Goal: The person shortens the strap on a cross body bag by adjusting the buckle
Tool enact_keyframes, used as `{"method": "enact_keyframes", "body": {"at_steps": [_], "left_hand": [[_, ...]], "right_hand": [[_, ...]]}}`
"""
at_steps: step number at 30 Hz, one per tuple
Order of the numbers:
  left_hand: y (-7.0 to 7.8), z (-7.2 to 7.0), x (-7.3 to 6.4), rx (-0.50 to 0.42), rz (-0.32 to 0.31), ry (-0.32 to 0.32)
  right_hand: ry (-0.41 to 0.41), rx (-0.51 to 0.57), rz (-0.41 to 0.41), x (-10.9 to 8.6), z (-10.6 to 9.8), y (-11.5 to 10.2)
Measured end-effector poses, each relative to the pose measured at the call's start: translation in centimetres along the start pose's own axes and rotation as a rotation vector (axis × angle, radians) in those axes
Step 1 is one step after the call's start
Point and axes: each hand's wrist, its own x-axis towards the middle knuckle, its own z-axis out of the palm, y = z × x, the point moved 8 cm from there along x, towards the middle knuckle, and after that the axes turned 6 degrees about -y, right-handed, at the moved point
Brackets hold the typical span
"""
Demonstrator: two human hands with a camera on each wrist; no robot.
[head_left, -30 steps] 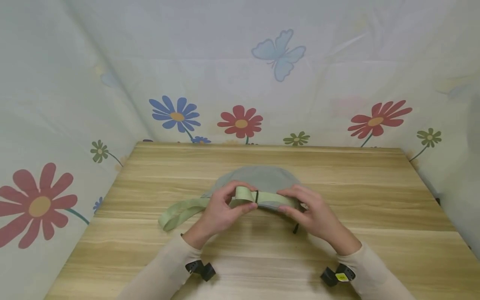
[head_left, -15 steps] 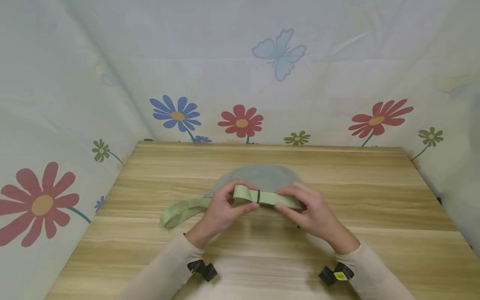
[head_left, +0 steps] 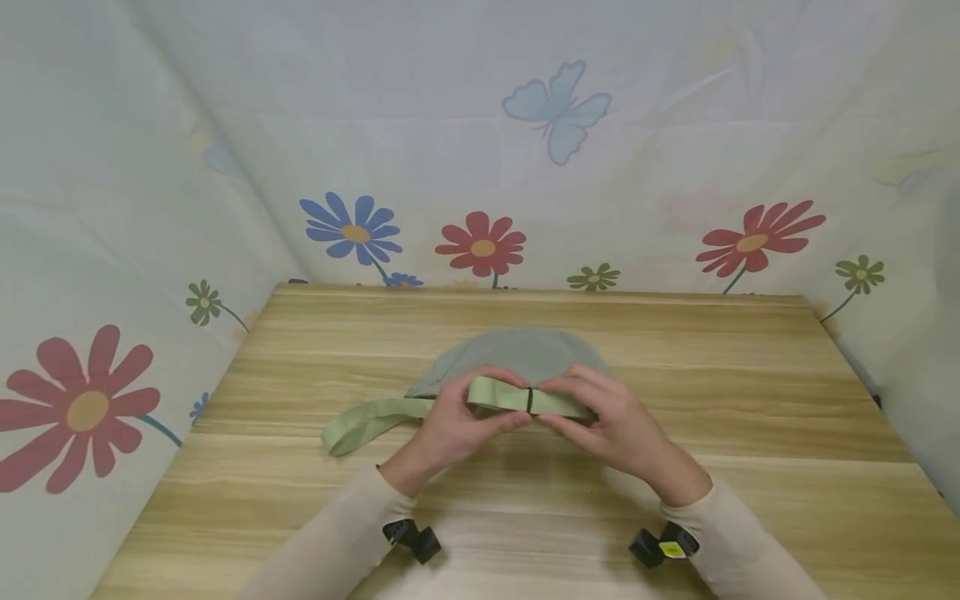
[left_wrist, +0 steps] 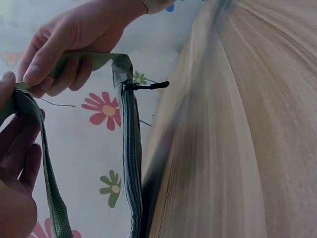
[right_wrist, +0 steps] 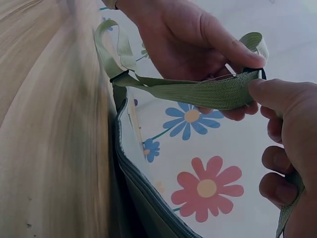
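A grey-green waist bag (head_left: pixel 525 352) with a rounded top lies on the table, its light green webbing strap (head_left: pixel 497 395) raised in front. My left hand (head_left: pixel 452 427) holds the strap where it doubles into a loop, thumb and fingertips close to a black slider buckle (head_left: pixel 531 401). Just right of that buckle, my right hand (head_left: pixel 621 423) pinches the strap between thumb and fingers. In the left wrist view the bag's zipper (left_wrist: pixel 130 153) and black zipper pull (left_wrist: pixel 154 86) show. Part of the bag's lower edge is hidden behind my hands.
To the left, another loop of the strap (head_left: pixel 363 423) lies on the wooden table (head_left: pixel 720 375). White curtains (head_left: pixel 420 108) printed with flowers and a butterfly stand behind and beside the table. Each wrist wears a small black camera (head_left: pixel 411 540).
My hands have drawn closer together, the right one shifting left and the left one slightly right. The slider buckle sits a little further right, with more doubled strap to its left.
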Motion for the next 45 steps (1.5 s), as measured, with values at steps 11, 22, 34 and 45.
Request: {"method": "enact_keyframes", "body": {"at_steps": [11, 22, 34, 45], "left_hand": [[0.1, -0.4, 0.0, 0.069, -0.021, 0.044], [-1.1, -0.1, 0.1, 0.259, -0.211, 0.026], [-1.3, -0.1, -0.3, 0.398, -0.186, -0.050], [-0.8, 0.8, 0.3, 0.400, -0.112, -0.055]], "right_hand": [[-0.019, -0.035, 0.094, -0.9, -0.8, 1.0], [-0.017, -0.062, 0.118, -1.1, -0.9, 1.3], [-0.018, -0.079, 0.074, -1.0, -0.4, 1.3], [-0.013, -0.048, 0.026, -0.7, 0.0, 0.8]]}}
